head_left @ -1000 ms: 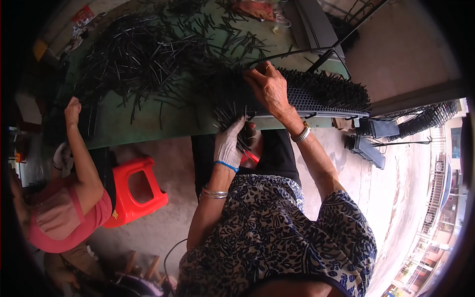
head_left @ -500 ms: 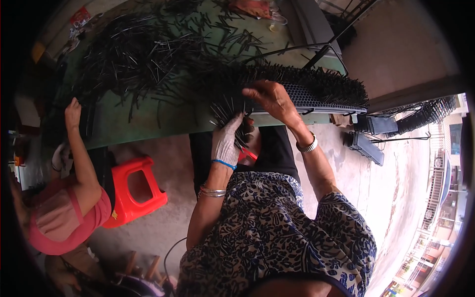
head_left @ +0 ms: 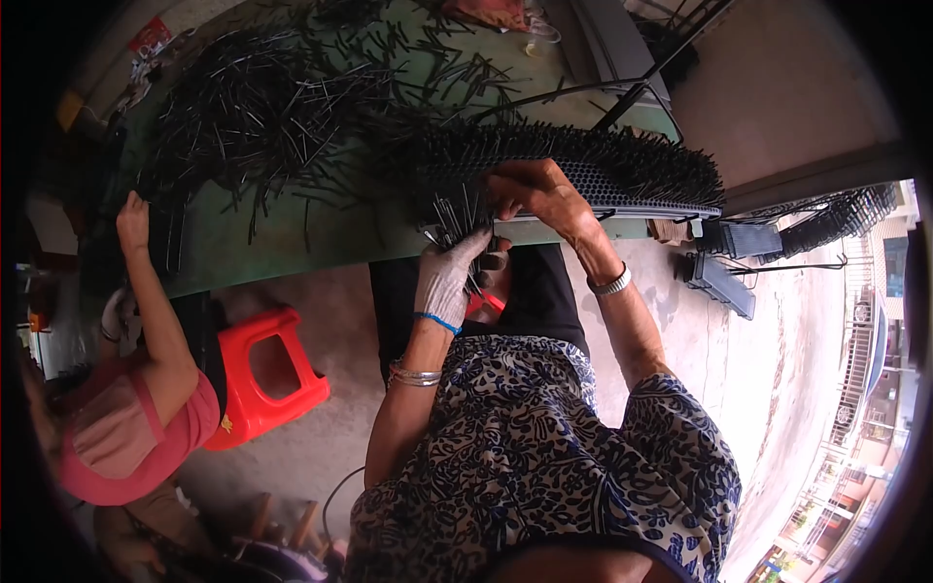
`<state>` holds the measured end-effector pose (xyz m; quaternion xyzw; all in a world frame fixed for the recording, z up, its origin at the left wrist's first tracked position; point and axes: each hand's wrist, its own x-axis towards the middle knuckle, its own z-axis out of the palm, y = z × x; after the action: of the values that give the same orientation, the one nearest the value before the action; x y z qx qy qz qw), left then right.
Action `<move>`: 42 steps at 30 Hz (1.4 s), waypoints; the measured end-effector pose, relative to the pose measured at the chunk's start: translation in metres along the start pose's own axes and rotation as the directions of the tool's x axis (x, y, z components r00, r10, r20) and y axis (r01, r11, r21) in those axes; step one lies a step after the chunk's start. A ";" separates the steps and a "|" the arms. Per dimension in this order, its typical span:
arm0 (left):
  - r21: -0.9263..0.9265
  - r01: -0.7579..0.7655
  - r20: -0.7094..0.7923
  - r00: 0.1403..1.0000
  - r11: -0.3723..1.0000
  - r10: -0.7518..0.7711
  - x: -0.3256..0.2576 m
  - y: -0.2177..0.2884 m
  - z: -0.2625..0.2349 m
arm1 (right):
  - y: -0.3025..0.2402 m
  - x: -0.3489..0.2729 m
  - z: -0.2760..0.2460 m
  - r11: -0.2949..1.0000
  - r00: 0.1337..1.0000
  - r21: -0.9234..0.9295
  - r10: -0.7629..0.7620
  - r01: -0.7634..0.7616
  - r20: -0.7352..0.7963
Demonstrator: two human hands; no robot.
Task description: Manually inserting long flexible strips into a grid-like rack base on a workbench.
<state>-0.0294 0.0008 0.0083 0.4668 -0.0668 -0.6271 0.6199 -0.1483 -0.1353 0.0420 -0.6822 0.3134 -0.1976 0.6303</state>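
Observation:
My left hand (head_left: pixel 451 277), in a pale knit glove with bare fingertips, is closed round a bundle of thin black sticks (head_left: pixel 453 216) at the table's front edge. The sticks fan upward out of the grip, and some ends poke out below it. My right hand (head_left: pixel 546 202), bare, is just right of the bundle, over the front of a perforated panel (head_left: pixel 604 188). Its fingers are bent in toward the bundle; anything between the fingertips is too small to make out. Rows of black sticks (head_left: pixel 641 160) stand upright in the panel's far part, while holes show along its near side.
A large heap of loose black sticks (head_left: pixel 262 107) covers the left of the green table (head_left: pixel 340 228). A black metal frame (head_left: pixel 637 95) rises behind the panel. A red stool (head_left: pixel 264 374) stands at left, near a co-worker in pink (head_left: pixel 136 428). Dark panels (head_left: pixel 721 282) lie at right.
My right hand has shifted a little right and down, its fingers curling in more. The bundle in my left hand has tilted more upright. The co-worker's raised hand has moved slightly left.

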 end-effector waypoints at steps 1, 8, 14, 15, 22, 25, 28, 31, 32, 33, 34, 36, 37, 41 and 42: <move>0.001 0.002 -0.001 1.000 1.000 -0.002 0.000 0.000 0.000 | 0.000 0.001 -0.001 1.000 1.000 0.002 0.021 -0.021 0.009; -0.010 0.000 0.035 0.999 1.000 0.001 0.008 -0.007 -0.004 | -0.010 0.003 -0.012 0.996 0.985 -0.001 0.087 -0.088 0.148; -0.011 0.003 -0.118 0.993 1.000 -0.004 0.017 -0.007 -0.006 | -0.019 0.002 -0.020 0.984 0.985 -0.125 -0.139 0.126 -0.106; -0.042 0.033 -0.124 0.991 0.999 -0.038 0.017 -0.005 -0.004 | -0.019 0.003 -0.017 0.981 0.962 -0.107 -0.179 0.160 -0.205; -0.238 0.138 -0.038 0.988 0.961 -0.151 0.018 -0.014 0.003 | -0.006 0.026 -0.013 0.848 0.836 -0.475 -0.425 0.235 -0.346; -0.281 0.112 -0.032 0.991 0.953 -0.126 0.024 -0.023 -0.003 | -0.002 0.033 -0.012 0.801 0.837 -0.546 -0.459 0.246 -0.296; -0.252 0.111 -0.039 0.991 0.961 -0.125 0.021 -0.020 -0.003 | -0.001 0.036 -0.011 0.787 0.839 -0.560 -0.472 0.261 -0.272; -0.257 0.140 -0.061 0.985 0.956 -0.161 0.017 -0.014 0.000 | 0.003 0.042 -0.017 0.765 0.845 -0.591 -0.474 0.256 -0.247; -0.257 0.141 -0.061 0.985 0.956 -0.162 0.016 -0.012 0.002 | 0.004 0.044 -0.019 0.727 0.861 -0.632 -0.476 0.268 -0.182; -0.257 0.142 -0.064 0.985 0.956 -0.163 0.015 -0.010 0.003 | 0.005 0.045 -0.020 0.686 0.873 -0.671 -0.473 0.282 -0.117; -0.258 0.142 -0.066 0.984 0.956 -0.164 0.014 -0.010 0.004 | 0.007 0.047 -0.020 0.686 0.874 -0.671 -0.472 0.281 -0.118; -0.251 0.125 -0.077 0.986 0.960 -0.148 0.016 -0.012 0.004 | 0.009 0.050 -0.015 0.523 0.792 -0.783 -0.607 0.337 -0.065; -0.244 0.108 -0.089 0.987 0.964 -0.133 0.018 -0.014 0.003 | 0.009 0.051 -0.014 0.522 0.792 -0.783 -0.607 0.336 -0.065; -0.240 0.101 -0.001 0.995 0.966 -0.104 0.023 -0.021 -0.007 | 0.000 0.052 -0.007 0.463 0.791 -0.835 -0.609 0.298 -0.056; -0.237 0.124 0.006 0.992 0.963 -0.127 0.023 -0.020 -0.008 | -0.001 0.052 -0.007 0.439 0.792 -0.846 -0.609 0.301 -0.034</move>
<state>-0.0338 -0.0103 -0.0215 0.3956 0.0412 -0.6664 0.6306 -0.1150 -0.1757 0.0372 -0.9049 0.2702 -0.3107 0.1073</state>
